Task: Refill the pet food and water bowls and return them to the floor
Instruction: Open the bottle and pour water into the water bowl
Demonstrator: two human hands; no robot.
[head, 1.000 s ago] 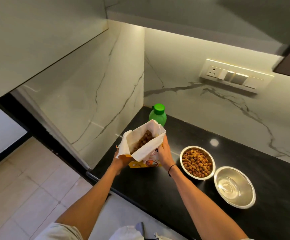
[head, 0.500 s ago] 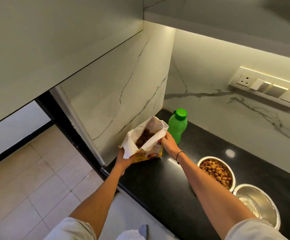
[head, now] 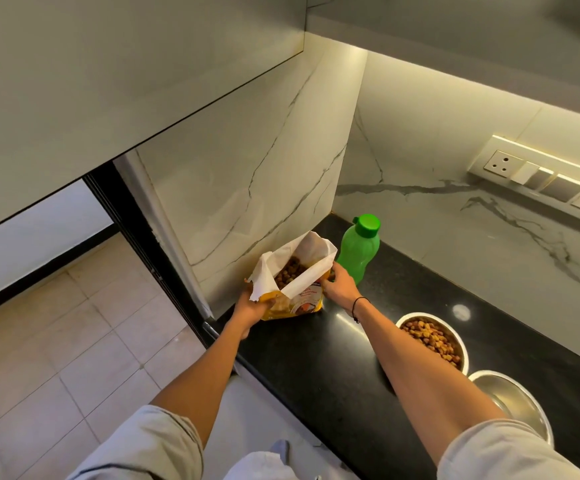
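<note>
An open yellow pet food bag (head: 293, 278) with a white lining stands on the black counter (head: 333, 368) near the left wall, brown kibble showing inside. My left hand (head: 252, 308) grips its lower left side and my right hand (head: 337, 287) holds its right edge. A green water bottle (head: 357, 249) with a green cap stands upright just behind the bag. To the right, a steel bowl full of kibble (head: 432, 339) sits on the counter. Beside it, a second steel bowl (head: 513, 401) is partly hidden by my right arm; its contents are unclear.
Marble walls close the counter's corner on the left and back. A switch panel (head: 538, 180) is mounted on the back wall. An upper cabinet hangs overhead. Beige floor tiles (head: 73, 358) lie to the left below the counter's edge.
The bag, held in both hands, has moved left toward the corner wall, away from the bowls. The view has swung left, so the bowls now sit at the right edge.
</note>
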